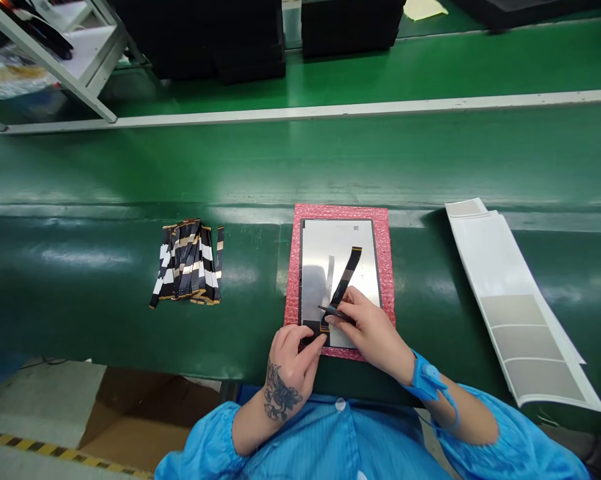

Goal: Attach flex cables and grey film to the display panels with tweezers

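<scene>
A display panel [313,250] with a silvery back lies on a pink bubble-wrap sheet [341,211] in front of me. A black flex cable [348,273] slants across it, its lower end at the connector near the panel's bottom edge. My right hand [368,327] rests over the panel, its fingers closed on black tweezers [336,311] whose pointed tip sticks out to the left beside the cable. My left hand [295,353] lies at the panel's lower left corner, thumb and fingers apart, touching the black strip there. Its fingertips partly cover the strip.
A pile of black flex cables [188,263] lies to the left on the green bench [105,280]. White sheets with grey patches [520,313] lie to the right. Black trays [350,27] stand at the back, a metal frame [55,63] at the far left.
</scene>
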`<state>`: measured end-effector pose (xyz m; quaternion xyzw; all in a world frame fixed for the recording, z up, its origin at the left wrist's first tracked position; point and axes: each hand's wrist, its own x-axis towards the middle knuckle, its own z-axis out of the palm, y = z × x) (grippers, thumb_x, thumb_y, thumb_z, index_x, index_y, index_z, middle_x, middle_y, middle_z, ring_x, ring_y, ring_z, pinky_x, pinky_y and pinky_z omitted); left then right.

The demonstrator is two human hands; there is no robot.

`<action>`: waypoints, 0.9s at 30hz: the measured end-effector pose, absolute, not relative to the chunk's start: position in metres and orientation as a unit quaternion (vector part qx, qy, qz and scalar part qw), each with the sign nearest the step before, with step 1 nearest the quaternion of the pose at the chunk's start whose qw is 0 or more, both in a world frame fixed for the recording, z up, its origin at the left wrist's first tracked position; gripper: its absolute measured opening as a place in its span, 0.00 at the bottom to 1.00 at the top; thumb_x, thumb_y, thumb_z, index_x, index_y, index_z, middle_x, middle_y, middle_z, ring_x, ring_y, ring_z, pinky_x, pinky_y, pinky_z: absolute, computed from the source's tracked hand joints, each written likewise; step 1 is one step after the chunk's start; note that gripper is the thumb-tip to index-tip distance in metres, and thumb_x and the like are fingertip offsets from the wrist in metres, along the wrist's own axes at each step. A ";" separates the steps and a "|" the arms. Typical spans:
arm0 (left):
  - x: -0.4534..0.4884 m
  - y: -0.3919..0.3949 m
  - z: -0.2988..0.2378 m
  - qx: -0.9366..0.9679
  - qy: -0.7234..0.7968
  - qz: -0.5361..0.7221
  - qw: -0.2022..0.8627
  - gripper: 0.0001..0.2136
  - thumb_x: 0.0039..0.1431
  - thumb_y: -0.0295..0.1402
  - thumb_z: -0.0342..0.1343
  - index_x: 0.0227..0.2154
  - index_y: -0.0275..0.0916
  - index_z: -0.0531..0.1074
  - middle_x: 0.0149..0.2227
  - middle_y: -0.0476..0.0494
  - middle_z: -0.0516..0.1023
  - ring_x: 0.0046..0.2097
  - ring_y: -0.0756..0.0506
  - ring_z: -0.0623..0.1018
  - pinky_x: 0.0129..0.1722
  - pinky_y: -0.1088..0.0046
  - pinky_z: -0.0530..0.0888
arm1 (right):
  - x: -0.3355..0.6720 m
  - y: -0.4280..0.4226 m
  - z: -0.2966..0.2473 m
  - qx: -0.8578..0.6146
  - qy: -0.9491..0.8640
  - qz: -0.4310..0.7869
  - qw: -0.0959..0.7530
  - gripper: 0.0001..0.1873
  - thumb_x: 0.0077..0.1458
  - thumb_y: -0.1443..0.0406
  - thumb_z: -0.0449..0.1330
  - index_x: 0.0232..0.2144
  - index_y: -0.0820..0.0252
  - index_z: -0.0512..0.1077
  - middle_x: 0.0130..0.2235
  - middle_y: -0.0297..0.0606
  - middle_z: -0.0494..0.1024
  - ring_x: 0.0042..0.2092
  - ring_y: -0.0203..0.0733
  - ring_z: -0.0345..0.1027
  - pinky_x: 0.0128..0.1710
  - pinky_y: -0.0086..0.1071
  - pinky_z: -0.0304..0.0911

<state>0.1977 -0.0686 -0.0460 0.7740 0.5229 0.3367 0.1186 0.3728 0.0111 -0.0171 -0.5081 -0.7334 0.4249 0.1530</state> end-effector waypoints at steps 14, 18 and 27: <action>0.199 -0.066 -0.043 0.776 0.517 0.342 0.121 0.12 0.59 0.22 0.51 0.44 0.37 0.73 0.39 0.41 0.72 0.42 0.44 0.69 0.39 0.67 0.73 | 0.372 0.014 -0.014 -0.508 -0.754 0.395 0.130 0.10 0.57 0.70 0.58 0.24 0.58 0.68 0.36 0.36 0.70 0.35 0.38 0.69 0.32 0.30 0.65; 0.199 -0.066 -0.044 0.775 0.516 0.345 0.120 0.13 0.59 0.21 0.51 0.44 0.38 0.73 0.39 0.41 0.72 0.42 0.44 0.70 0.39 0.68 0.73 | 0.372 0.014 -0.015 -0.506 -0.761 0.384 0.132 0.11 0.57 0.69 0.57 0.23 0.58 0.67 0.36 0.36 0.70 0.34 0.38 0.69 0.31 0.30 0.65; 0.199 -0.066 -0.044 0.775 0.519 0.341 0.117 0.13 0.59 0.22 0.51 0.44 0.38 0.74 0.38 0.41 0.72 0.41 0.44 0.70 0.39 0.68 0.73 | 0.372 0.014 -0.015 -0.504 -0.770 0.371 0.122 0.11 0.56 0.70 0.58 0.22 0.58 0.66 0.35 0.35 0.69 0.34 0.38 0.69 0.30 0.30 0.64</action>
